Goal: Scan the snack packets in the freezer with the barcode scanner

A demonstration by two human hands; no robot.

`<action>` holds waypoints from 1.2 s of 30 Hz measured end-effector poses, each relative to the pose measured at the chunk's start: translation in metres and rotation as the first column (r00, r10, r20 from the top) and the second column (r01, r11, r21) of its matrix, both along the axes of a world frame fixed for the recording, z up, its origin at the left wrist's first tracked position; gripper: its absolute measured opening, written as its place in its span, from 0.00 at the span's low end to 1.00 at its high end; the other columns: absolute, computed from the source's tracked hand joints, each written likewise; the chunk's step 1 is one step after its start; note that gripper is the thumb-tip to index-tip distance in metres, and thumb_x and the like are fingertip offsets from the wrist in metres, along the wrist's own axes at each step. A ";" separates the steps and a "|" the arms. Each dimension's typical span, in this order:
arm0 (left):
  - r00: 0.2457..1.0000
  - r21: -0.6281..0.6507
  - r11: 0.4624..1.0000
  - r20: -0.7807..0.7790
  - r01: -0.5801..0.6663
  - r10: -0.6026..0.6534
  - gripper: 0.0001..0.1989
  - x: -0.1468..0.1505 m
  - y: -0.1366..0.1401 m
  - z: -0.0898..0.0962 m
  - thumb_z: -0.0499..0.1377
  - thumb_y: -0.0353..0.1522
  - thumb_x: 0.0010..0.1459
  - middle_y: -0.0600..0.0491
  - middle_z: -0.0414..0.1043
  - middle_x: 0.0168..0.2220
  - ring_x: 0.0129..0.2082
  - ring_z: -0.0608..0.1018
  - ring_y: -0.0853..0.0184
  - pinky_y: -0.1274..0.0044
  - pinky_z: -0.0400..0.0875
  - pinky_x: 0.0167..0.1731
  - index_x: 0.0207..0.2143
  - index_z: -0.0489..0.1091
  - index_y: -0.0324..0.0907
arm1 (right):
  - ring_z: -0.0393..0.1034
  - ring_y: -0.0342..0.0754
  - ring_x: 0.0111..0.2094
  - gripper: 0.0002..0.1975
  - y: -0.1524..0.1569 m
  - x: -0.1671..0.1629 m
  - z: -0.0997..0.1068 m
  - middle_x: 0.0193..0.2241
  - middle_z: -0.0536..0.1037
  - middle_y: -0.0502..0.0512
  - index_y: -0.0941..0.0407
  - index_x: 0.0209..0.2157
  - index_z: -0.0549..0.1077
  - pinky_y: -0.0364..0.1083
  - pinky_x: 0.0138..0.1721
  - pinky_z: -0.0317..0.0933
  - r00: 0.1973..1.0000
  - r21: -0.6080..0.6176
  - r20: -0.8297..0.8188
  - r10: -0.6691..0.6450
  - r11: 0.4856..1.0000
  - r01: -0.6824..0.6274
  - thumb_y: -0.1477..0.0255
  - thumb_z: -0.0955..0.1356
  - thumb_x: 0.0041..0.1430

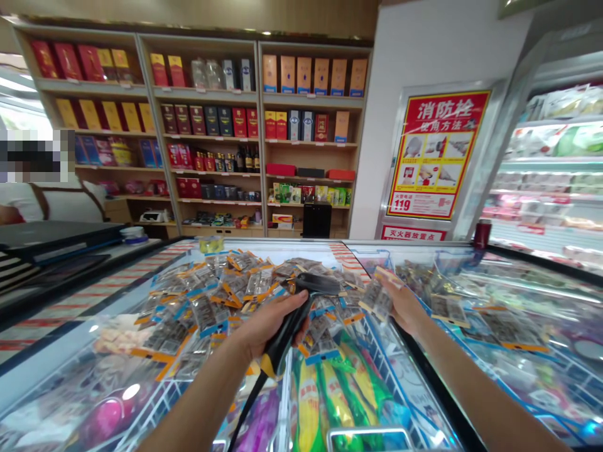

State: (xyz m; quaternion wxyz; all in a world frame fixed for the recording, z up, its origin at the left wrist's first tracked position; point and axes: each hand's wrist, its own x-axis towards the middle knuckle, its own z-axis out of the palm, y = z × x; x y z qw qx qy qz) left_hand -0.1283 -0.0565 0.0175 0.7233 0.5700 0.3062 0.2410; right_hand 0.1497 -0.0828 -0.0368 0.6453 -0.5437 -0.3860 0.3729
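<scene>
Bare forearms [202, 383] are stretching in from the near edge of a glass-topped chest freezer [51, 370], while wooden wall shelving [260, 113] lined with gift boxes and bottles is standing beyond its far edge. To the right of the shelving, a red-and-yellow poster [438, 157] is hanging on a white wall.

Across the freezer's far half, a loose heap of clear packets [202, 307] with orange and blue borders is lying on top, the glass apparently serving as a handy worktop. Toward the near edge, yellow-and-green corn-shaped packs [330, 402] are sitting beneath the glass, probably for the cold.

Above the heap, the left hand [276, 320] is grasping a corded black barcode scanner [287, 333], its head pointing right. Just beyond that head, the right hand [405, 304] is pinching a single packet [377, 300], seemingly held apart so that it is facing the scanner.

Chinese lettering on the poster is reading 消防栓使用方法 (how to use a fire hydrant), with 119 at lower left; a red sign [413, 234] beneath is reading 灭火器放置点 (fire extinguisher point). Packet print is appearing too small to read.
</scene>
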 end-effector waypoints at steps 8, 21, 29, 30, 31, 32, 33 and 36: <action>0.990 0.005 0.990 -0.008 0.138 -0.138 0.18 0.013 -0.020 -0.004 0.55 0.45 0.45 0.56 0.64 0.18 0.13 0.65 0.76 0.82 0.56 0.14 0.24 0.60 0.38 | 0.71 0.47 0.23 0.08 0.014 0.028 0.023 0.20 0.75 0.51 0.56 0.30 0.67 0.47 0.27 0.66 0.894 0.012 -0.448 -0.002 1.000 0.008 0.67 0.62 0.51; 0.976 0.109 0.970 -0.027 0.219 -0.218 0.14 0.013 -0.029 -0.003 0.54 0.41 0.48 0.57 0.62 0.16 0.14 0.64 0.77 0.84 0.54 0.15 0.24 0.61 0.37 | 0.71 0.47 0.21 0.06 0.018 0.021 0.022 0.20 0.76 0.51 0.56 0.29 0.67 0.48 0.26 0.67 0.909 0.068 -0.417 -0.006 0.997 0.037 0.68 0.63 0.51; 0.982 -0.025 0.981 0.008 0.190 -0.190 0.16 0.013 -0.029 -0.002 0.55 0.42 0.47 0.55 0.63 0.18 0.13 0.65 0.76 0.83 0.57 0.15 0.23 0.61 0.37 | 0.71 0.47 0.21 0.06 0.018 0.023 0.021 0.19 0.75 0.50 0.55 0.29 0.66 0.47 0.24 0.67 0.911 0.080 -0.411 0.001 0.996 0.035 0.68 0.62 0.51; 0.982 -0.042 0.982 0.011 0.186 -0.186 0.16 0.013 -0.028 -0.002 0.55 0.43 0.47 0.55 0.63 0.18 0.13 0.66 0.75 0.83 0.58 0.15 0.23 0.61 0.37 | 0.71 0.47 0.21 0.07 0.018 0.022 0.021 0.19 0.75 0.50 0.55 0.29 0.67 0.47 0.24 0.67 0.914 0.075 -0.405 0.009 0.997 0.023 0.67 0.62 0.51; 0.982 -0.054 0.981 0.013 0.187 -0.187 0.17 0.012 -0.028 -0.002 0.55 0.43 0.46 0.55 0.64 0.18 0.13 0.66 0.75 0.83 0.58 0.14 0.23 0.62 0.37 | 0.71 0.47 0.20 0.07 0.018 0.022 0.021 0.19 0.75 0.50 0.55 0.29 0.67 0.47 0.24 0.67 0.915 0.071 -0.402 0.013 0.997 0.018 0.67 0.62 0.51; 0.982 -0.065 0.979 0.016 0.191 -0.191 0.17 0.012 -0.027 -0.002 0.55 0.43 0.46 0.55 0.64 0.18 0.13 0.66 0.75 0.83 0.58 0.14 0.23 0.62 0.37 | 0.71 0.46 0.20 0.06 0.018 0.021 0.021 0.19 0.75 0.49 0.55 0.29 0.67 0.47 0.24 0.67 0.915 0.075 -0.403 0.010 0.997 0.022 0.67 0.63 0.51; 0.981 -0.073 0.978 0.020 0.194 -0.193 0.17 0.012 -0.027 -0.002 0.55 0.43 0.46 0.55 0.64 0.18 0.13 0.66 0.75 0.82 0.58 0.14 0.23 0.62 0.36 | 0.71 0.45 0.20 0.06 0.018 0.021 0.021 0.19 0.75 0.48 0.55 0.29 0.67 0.47 0.25 0.67 0.913 0.083 -0.408 0.001 0.996 0.036 0.68 0.63 0.51; 0.983 -0.089 0.979 0.031 0.186 -0.184 0.17 0.011 -0.027 -0.003 0.55 0.43 0.46 0.54 0.64 0.18 0.13 0.66 0.75 0.83 0.59 0.14 0.23 0.62 0.36 | 0.71 0.44 0.20 0.04 0.020 0.021 0.022 0.19 0.75 0.47 0.55 0.29 0.67 0.45 0.25 0.68 0.903 0.107 -0.429 -0.018 0.992 0.071 0.70 0.63 0.51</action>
